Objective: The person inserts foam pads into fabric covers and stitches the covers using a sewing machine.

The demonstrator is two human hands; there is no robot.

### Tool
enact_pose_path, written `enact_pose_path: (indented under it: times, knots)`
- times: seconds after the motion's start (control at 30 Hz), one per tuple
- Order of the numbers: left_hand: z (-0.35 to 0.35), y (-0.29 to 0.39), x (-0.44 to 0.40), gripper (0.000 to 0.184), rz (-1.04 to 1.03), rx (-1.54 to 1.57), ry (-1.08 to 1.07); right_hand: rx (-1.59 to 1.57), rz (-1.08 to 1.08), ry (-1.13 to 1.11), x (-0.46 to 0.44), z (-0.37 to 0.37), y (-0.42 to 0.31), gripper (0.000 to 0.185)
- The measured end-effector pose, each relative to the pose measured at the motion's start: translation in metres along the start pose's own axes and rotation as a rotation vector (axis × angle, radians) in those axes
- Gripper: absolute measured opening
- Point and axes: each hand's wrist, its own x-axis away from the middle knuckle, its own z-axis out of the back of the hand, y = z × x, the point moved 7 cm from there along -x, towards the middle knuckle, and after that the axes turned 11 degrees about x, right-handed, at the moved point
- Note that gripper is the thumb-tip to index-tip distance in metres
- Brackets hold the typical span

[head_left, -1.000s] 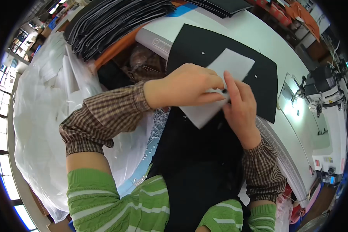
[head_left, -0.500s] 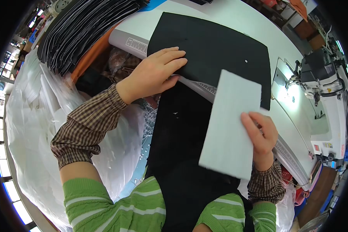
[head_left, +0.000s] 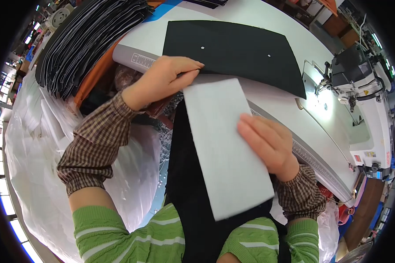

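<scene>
A dark, curved-edged fabric panel (head_left: 232, 48) with two small light holes lies on the white tabletop. My left hand (head_left: 166, 79) is closed at its near left edge, thumb and fingers pinching there. My right hand (head_left: 270, 142) grips the right long side of a flat white rectangular sheet (head_left: 226, 153), with the thumb hidden beneath. That sheet is tilted over my lap, in front of a black apron (head_left: 180, 175). Its upper left corner comes close to my left hand; I cannot tell whether they touch.
A thick stack of black pieces (head_left: 87, 44) leans at the upper left over orange material (head_left: 96, 72). A lit sewing machine (head_left: 360, 83) stands at the right. A ruler strip (head_left: 311, 158) runs along the table edge. Clear plastic sheeting (head_left: 39, 144) bulges at the left.
My right hand has brought the white sheet leftward and turned it, its top now near my left hand. The dark panel has shifted away from me and left, and both holes now show.
</scene>
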Motion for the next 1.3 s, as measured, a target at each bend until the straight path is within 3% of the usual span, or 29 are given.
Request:
enact_pose_path:
  times: [0.13, 0.33, 0.5, 0.8, 1.0, 1.2, 1.3]
  knots:
    - [-0.002, -0.011, 0.018, 0.021, -0.101, 0.239, 0.234, 0.180, -0.043, -0.034, -0.006, -0.021, 0.024, 0.026]
    - [-0.005, 0.009, 0.022, 0.022, -0.236, 0.253, 0.239, 0.238, 0.075, -0.044, -0.038, -0.051, 0.033, 0.036]
    - [0.001, 0.012, 0.023, 0.023, -0.230, 0.325, 0.235, 0.578, 0.108, -0.288, -0.053, -0.105, 0.056, 0.037]
    - [0.012, 0.014, 0.019, 0.022, -0.253, 0.342, 0.267, 0.458, -0.127, -0.356, -0.054, -0.244, 0.134, 0.035]
    - [0.011, 0.014, 0.018, 0.023, -0.211, 0.348, 0.239, 0.118, -0.296, -0.425, -0.052, -0.191, 0.133, 0.038]
    - [0.021, 0.007, 0.008, 0.019, -0.153, 0.336, 0.097, -0.091, -0.272, -0.128, -0.046, -0.180, 0.127, 0.038]
    - [0.041, 0.002, -0.024, 0.019, -0.100, 0.220, 0.173, -0.194, -0.258, 0.014, -0.036, -0.178, 0.122, 0.038]
